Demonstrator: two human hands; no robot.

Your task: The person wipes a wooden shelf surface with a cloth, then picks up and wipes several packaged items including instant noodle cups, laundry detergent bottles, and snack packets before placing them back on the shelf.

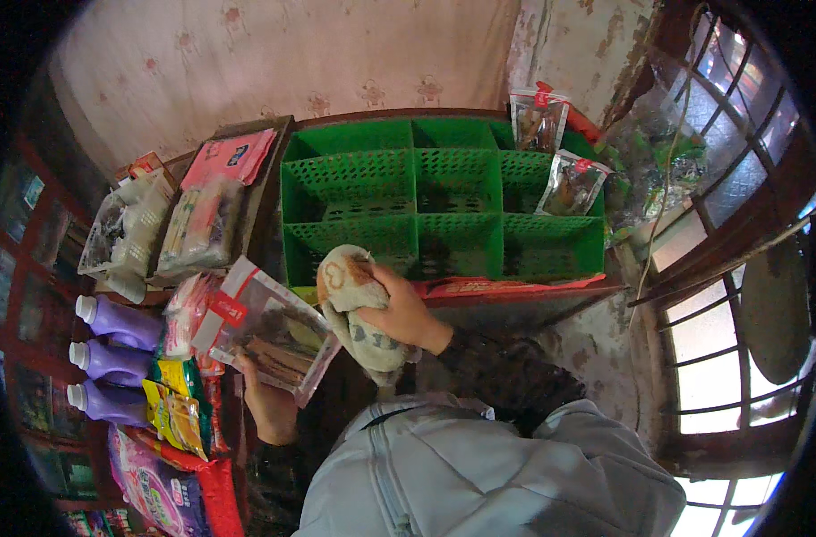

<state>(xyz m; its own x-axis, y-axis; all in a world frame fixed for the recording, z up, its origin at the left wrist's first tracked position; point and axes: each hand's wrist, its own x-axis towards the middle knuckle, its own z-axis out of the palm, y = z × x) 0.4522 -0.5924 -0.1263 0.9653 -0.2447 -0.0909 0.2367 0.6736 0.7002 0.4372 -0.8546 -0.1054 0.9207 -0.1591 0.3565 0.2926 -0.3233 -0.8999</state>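
Observation:
My left hand grips a clear plastic pouch with a red tab and brown contents, tilted before my chest. My right hand is closed on a cream and brown cloth, bunched up just right of the pouch. Beyond both hands lies a green plastic divided basket with perforated walls. Two similar pouches are at its right end: one stands upright in a back compartment, the other leans on a divider. The left hand's fingers are partly hidden behind the pouch.
Left of the basket are a tray of packets and a white basket. Nearer on the left stand purple bottles beside yellow and purple bags. Clear plastic bags bulge at the right, by barred windows. A red packet lies along the basket's front.

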